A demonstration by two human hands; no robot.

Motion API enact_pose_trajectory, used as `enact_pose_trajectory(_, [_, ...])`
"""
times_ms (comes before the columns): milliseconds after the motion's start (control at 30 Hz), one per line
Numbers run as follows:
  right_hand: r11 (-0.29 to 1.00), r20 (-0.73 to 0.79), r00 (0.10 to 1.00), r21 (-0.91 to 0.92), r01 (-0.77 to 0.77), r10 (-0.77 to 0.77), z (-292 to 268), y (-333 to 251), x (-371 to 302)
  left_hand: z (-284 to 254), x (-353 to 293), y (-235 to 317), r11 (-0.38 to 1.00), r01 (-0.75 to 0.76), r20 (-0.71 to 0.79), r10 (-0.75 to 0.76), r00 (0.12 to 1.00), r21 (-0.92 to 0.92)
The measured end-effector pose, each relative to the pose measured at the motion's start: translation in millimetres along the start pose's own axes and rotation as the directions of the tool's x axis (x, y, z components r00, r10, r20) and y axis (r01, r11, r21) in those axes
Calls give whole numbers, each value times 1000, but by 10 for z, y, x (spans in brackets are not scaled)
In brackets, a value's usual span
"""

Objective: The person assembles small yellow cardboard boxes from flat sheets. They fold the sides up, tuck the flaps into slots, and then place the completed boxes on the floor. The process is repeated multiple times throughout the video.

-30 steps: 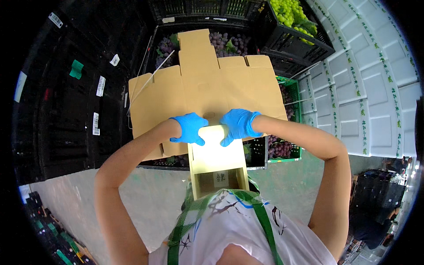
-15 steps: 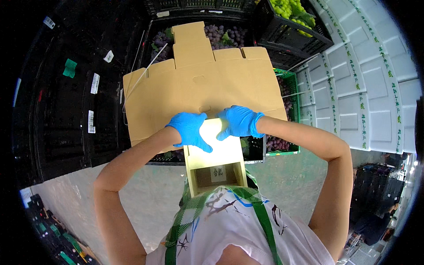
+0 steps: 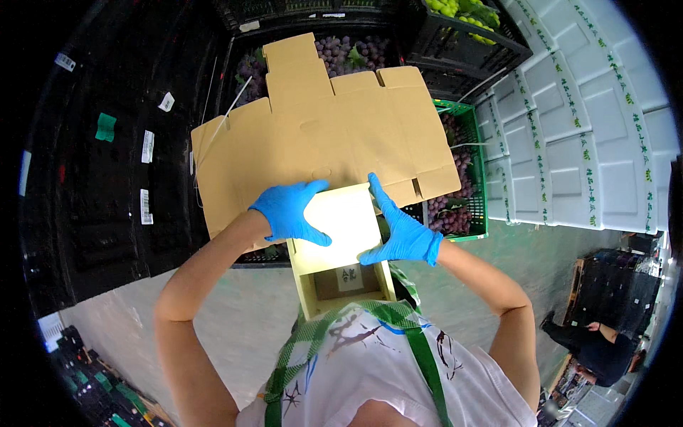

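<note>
A pale yellow box (image 3: 341, 228) sits between my blue-gloved hands, its near end against my apron. The near part of its top is uncovered, showing a dark inside with a white label (image 3: 349, 277). My left hand (image 3: 290, 212) grips the box's left side, thumb over the bright panel and fingers toward the far edge. My right hand (image 3: 404, 231) is spread along the right side, its thumb at the panel's near corner and a finger at the far corner. Under the far end lies a large flattened brown cardboard sheet (image 3: 320, 139) with flaps.
Beneath and behind the cardboard are crates of dark grapes (image 3: 353, 53); a green crate (image 3: 478, 185) stands right. Green grapes fill a black crate (image 3: 462, 44) farther back. Black crates (image 3: 107, 178) wall the left, white foam boxes (image 3: 569, 135) the right. Another person (image 3: 605, 356) is at far right.
My right hand has moved from the far edge of the panel down to the box's right side, its fingers spreading. My left hand stays on the left side. The view has shifted slightly.
</note>
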State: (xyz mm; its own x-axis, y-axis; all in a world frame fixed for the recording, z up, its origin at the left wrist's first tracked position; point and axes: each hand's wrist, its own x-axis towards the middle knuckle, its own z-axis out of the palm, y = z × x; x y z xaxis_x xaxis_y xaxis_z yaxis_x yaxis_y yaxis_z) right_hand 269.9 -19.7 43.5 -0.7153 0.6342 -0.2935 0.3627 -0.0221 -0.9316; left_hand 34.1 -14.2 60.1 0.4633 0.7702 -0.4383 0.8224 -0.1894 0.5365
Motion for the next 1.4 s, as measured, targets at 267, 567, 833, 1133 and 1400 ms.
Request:
enact_pose_trajectory(267, [961, -66, 985, 237, -140, 160, 209, -33, -315, -22, 18, 16, 994, 31, 62, -24, 998, -109])
enact_pose_trajectory(567, [930, -299, 939, -364, 54, -171, 133, -143, -188, 65, 59, 173, 977, 158, -75, -149, 986, 143])
enact_pose_trajectory(833, [574, -48, 997, -816, -70, 54, -45, -299, 655, 366, 101, 103, 946, 165, -430, -31, 902, 278])
enact_pose_trajectory(1133, [229, -52, 980, -974, -6, -194, 93, -226, 762, 325, 151, 132, 887, 298, -414, -137, 900, 353])
enact_pose_trajectory(1400, [390, -112, 981, -920, -41, -161, 73, -136, 807, 287, 32, 39, 912, 358, -404, -257, 878, 199])
